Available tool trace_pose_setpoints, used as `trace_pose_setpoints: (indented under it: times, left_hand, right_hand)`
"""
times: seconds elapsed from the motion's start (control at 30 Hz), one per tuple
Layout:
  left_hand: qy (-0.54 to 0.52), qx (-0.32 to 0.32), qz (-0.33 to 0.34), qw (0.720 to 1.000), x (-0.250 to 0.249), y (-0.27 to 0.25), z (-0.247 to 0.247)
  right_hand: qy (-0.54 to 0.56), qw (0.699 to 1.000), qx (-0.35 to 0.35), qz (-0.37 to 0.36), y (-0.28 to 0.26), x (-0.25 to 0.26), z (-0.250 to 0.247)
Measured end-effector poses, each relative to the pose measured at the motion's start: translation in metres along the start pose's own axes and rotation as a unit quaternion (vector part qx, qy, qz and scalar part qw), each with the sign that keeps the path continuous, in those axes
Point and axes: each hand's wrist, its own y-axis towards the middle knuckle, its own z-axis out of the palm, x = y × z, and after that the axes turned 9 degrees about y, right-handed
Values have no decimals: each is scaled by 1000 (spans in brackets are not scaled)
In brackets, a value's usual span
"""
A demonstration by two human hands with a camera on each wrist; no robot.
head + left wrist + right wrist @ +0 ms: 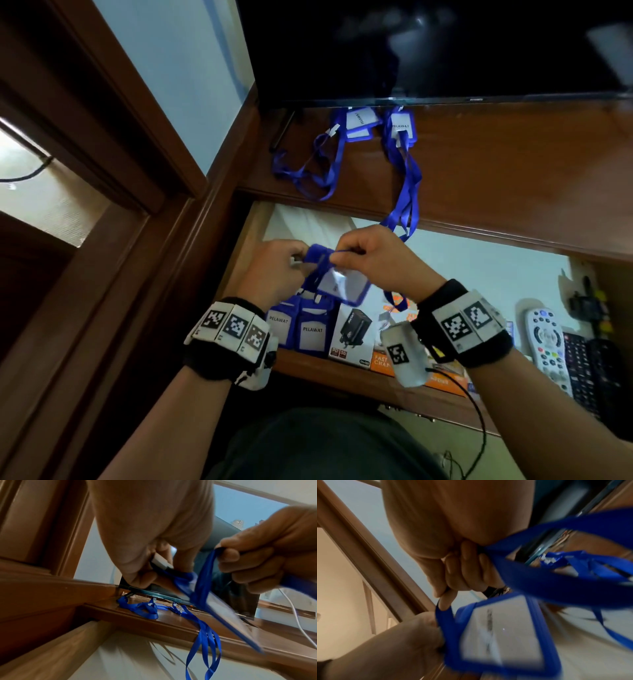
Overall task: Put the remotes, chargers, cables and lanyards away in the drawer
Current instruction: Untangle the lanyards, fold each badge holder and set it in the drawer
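- Both hands work above the open drawer (479, 253): the left hand (274, 270) pinches the clip end of a blue lanyard (342, 284), thumb and fingers curled on it, while the right hand (373, 253) pinches the lanyard's ribbon (204, 574) and draws a loop of it over toward the left.
- From the pictures, the ribbon looks as if it is being gathered or wound against the badge holder before the whole thing goes down – my reading, not something plainly shown.
- Held lanyard: its badge holder hangs just below the fingers, over the front left of the drawer. The holder's long axis runs roughly from the hands down toward the person, its clear window face up and tilted; the clip end points up into the left hand.
- Done so far, as far as can be seen: two badge holders marked PELAWAT (310, 329) stand at the drawer's front left, a charger box (352, 334) just beside them, orange boxes (383, 363) next along, and two remotes (548, 342) lie at the right end.
- Left to do – two more lanyards on the countertop (513, 178) under the television (445, 51): one (318, 164) bunched near the left corner, the other (406, 178) trailing its ribbon over the counter edge toward the drawer.
- A white cable (298, 622) shows in the left wrist view; whether it belongs to the task I cannot tell.
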Motion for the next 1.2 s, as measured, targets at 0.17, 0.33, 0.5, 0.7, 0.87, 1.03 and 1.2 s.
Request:
trace_pose_setpoints:
  times: [0.17,0.33,0.5,0.7,0.87,1.03,1.2]
  left_hand:
    - [3,117,42,992,0,-5,-5]
    - [-151,128,69,978,4,-13,-8]
    - [-321,44,42,945,-4,-9,0]
    - [-448,-10,3,894,-15,-1,6]
    - [-483,-12,-38,874,-23,3,10]
    - [-413,-29,-73,907,-18,9,13]
    - [-302,-31,-117,946,1,16,10]
  right_hand:
    - [11,999,14,26,-4,-12,-10]
    - [130,990,15,41,-11,-25,-14]
    - [224,973,-31,54,-15,-40,-1]
    - [390,916,14,93,-15,-45,20]
    - [391,918,32,61,-14,-49,22]
    - [392,914,26,97,-15,-64,18]
    - [298,935,-7,191,-17,-91,5]
